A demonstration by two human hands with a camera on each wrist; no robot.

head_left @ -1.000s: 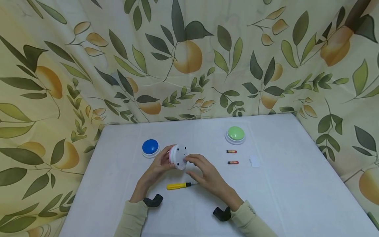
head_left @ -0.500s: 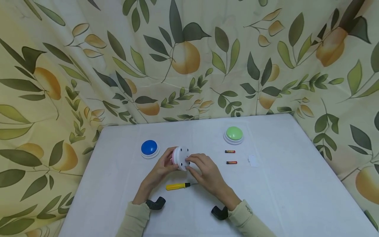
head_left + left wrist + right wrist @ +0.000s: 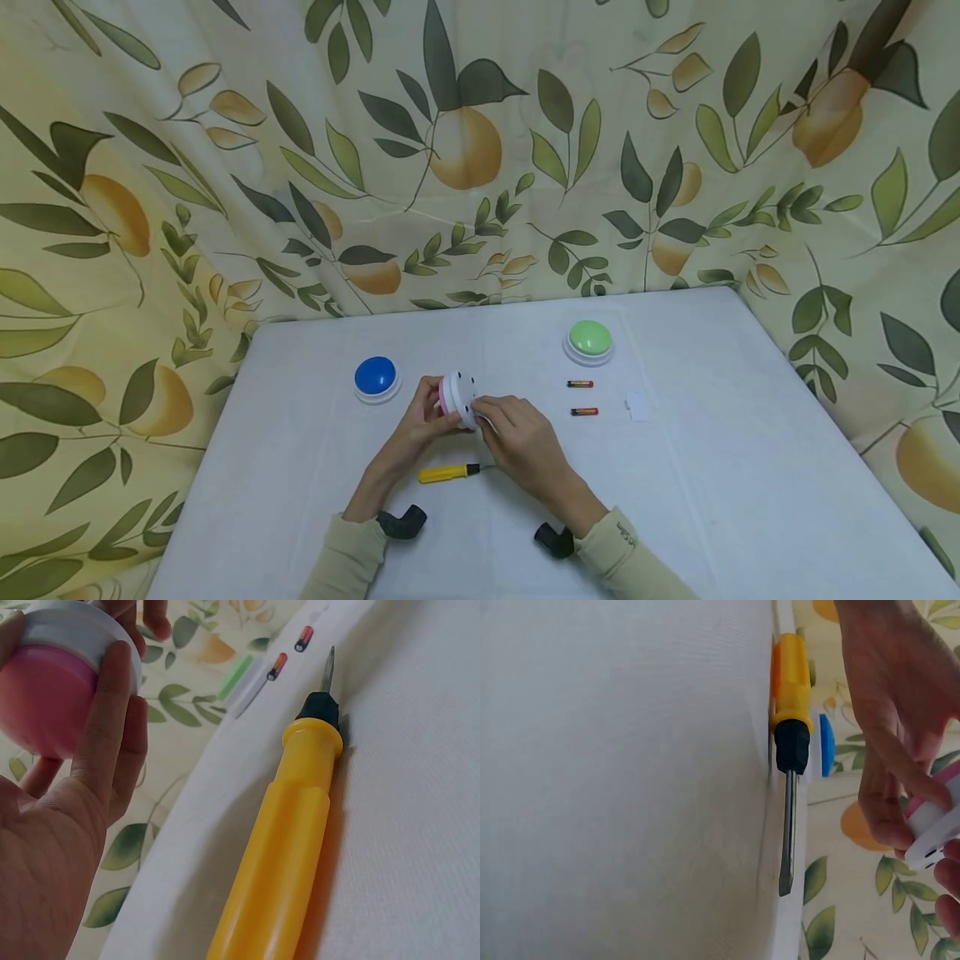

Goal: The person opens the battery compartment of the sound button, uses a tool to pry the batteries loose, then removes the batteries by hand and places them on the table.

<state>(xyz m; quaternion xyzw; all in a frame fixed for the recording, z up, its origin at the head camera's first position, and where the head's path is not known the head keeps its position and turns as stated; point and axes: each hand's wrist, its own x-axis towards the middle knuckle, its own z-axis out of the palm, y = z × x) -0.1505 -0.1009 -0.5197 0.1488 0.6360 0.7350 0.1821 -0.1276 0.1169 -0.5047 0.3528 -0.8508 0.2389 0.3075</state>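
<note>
My left hand [image 3: 411, 431] grips a push button [image 3: 456, 398] with a pink dome and a white base. The dome, plain in the left wrist view, faces left and the dotted underside of the base faces my right hand. My right hand [image 3: 525, 440] has its thumb and fingertips curled at the lower edge of that underside, partly covering it. I cannot tell whether anything small sits between those fingertips. Below both hands a yellow screwdriver [image 3: 448, 473] lies on the table, its flat metal tip toward the right.
A blue push button [image 3: 375, 377] stands behind and left of the hands. At the back right is a green push button [image 3: 589, 338]. Two small batteries, one farther [image 3: 580, 384] and one nearer [image 3: 584, 412], lie beside a small white piece [image 3: 637, 407] on the white table [image 3: 720, 467].
My right thumb and fingertips, apart from each other earlier, have drawn together at the underside. My left hand has shifted slightly right and turned the pink push button a little.
</note>
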